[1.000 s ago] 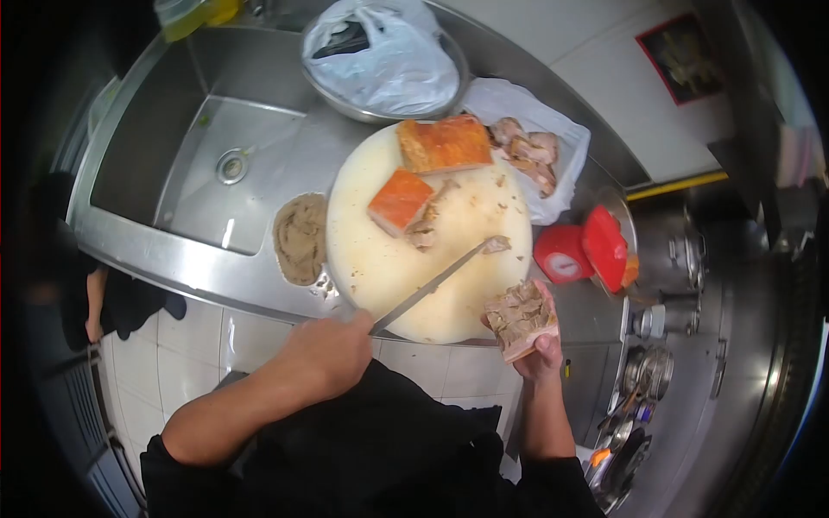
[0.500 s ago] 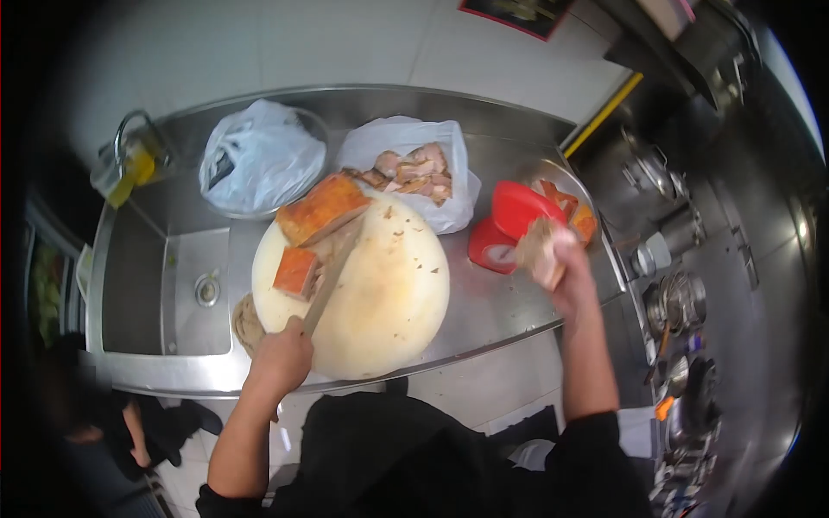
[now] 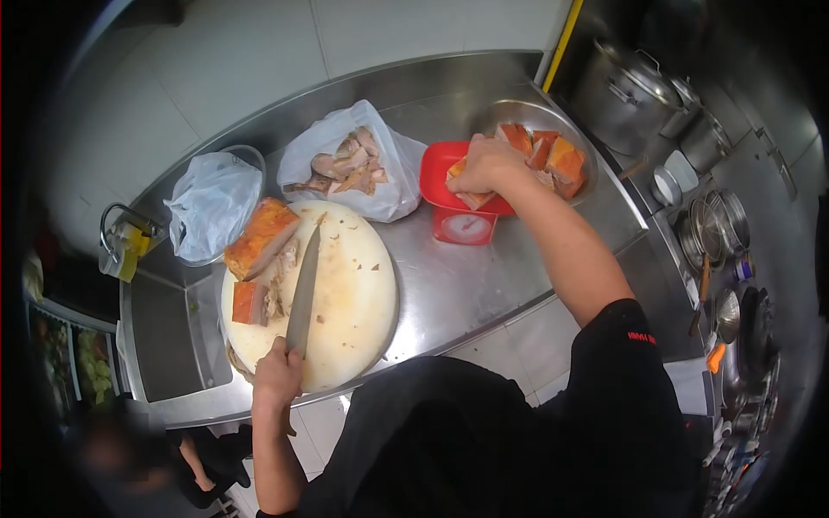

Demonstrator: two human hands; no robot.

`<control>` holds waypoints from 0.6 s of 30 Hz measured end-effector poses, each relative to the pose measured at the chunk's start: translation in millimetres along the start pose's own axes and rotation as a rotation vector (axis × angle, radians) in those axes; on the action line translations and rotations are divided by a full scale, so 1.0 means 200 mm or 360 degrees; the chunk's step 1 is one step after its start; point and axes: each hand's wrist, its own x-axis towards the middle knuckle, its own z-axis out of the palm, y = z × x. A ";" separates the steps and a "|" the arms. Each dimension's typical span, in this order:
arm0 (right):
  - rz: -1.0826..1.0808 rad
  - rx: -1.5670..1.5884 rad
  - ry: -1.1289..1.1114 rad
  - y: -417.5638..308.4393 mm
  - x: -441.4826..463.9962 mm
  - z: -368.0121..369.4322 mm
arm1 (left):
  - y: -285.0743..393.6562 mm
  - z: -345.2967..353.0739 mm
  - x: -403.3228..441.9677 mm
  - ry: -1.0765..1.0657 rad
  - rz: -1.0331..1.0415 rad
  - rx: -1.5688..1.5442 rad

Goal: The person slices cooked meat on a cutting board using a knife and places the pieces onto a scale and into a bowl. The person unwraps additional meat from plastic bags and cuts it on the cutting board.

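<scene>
My left hand [image 3: 278, 373] is closed round the handle of a long knife [image 3: 302, 298]; its blade lies over the round white chopping board [image 3: 358, 298]. On the board's left side are a large slab of roast pork [image 3: 262, 235] with orange skin and a smaller cut block [image 3: 249, 303], with shreds beside them. My right hand [image 3: 489, 166] is over the red tray of a kitchen scale [image 3: 465, 227], its fingers closed on a piece of roast pork [image 3: 473, 200] at the tray. My fingers partly hide that piece.
Behind the scale, a metal bowl [image 3: 509, 108] holds several pork chunks. A white plastic bag [image 3: 393, 173] with cut meat lies behind the board. Another bag [image 3: 216, 203] rests on a round dish near the sink [image 3: 177, 337]. A person [image 3: 203, 470] is at lower left.
My right hand has moved the pork piece from in front of the scale to its red tray. My left hand still holds the knife over the board. The camera view has turned and shifted right.
</scene>
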 end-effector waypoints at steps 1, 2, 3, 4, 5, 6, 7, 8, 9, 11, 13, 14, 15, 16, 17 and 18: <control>-0.0001 0.0022 0.0002 0.01 0.00 0.01 | 0.00 0.01 0.00 0.0015 0.0013 0.0026; -0.0002 0.0044 0.0004 0.02 0.01 0.02 | 0.00 0.01 0.00 0.0014 -0.0007 -0.0005; -0.0001 0.0068 0.0006 0.03 0.01 0.03 | 0.00 0.02 0.00 0.0014 -0.0026 -0.0034; -0.0053 0.0129 -0.0032 0.05 0.01 0.02 | 0.01 0.02 0.00 0.0014 -0.0046 -0.0062; -0.0052 0.0152 -0.0043 0.06 0.01 0.02 | 0.02 0.02 0.00 0.0004 -0.0047 -0.0076; -0.0053 0.0174 -0.0052 0.06 0.01 0.03 | 0.02 0.01 0.00 -0.0004 -0.0049 -0.0092; -0.0057 0.0195 -0.0061 0.07 0.01 0.03 | 0.03 0.01 -0.01 -0.0010 -0.0053 -0.0110; -0.0068 0.0186 -0.0042 0.07 0.00 0.04 | 0.03 0.01 -0.01 -0.0014 -0.0062 -0.0109; -0.0081 0.0174 -0.0018 0.08 -0.01 0.03 | 0.02 0.01 0.00 -0.0016 -0.0068 -0.0111; -0.0120 0.0177 0.0000 0.09 -0.02 0.02 | 0.01 0.02 0.01 -0.0010 -0.0076 -0.0119; -0.0166 0.0207 -0.0012 0.12 -0.02 0.01 | -0.01 0.03 0.01 -0.0003 -0.0075 -0.0128; -0.0161 0.0214 -0.0001 0.13 -0.02 0.02 | -0.01 0.02 0.01 -0.0003 -0.0083 -0.0109; -0.0155 0.0220 0.0013 0.13 -0.04 0.02 | 0.01 0.02 0.00 -0.0004 -0.0088 -0.0091; -0.0145 0.0223 0.0035 0.13 -0.05 0.02 | 0.02 0.01 0.00 -0.0001 -0.0085 -0.0077; -0.0159 0.0280 0.0041 0.13 -0.03 0.05 | 0.03 0.01 0.00 0.0007 -0.0083 -0.0077; -0.0167 0.0331 0.0054 0.13 0.00 0.12 | 0.04 0.01 -0.01 0.0014 -0.0070 -0.0083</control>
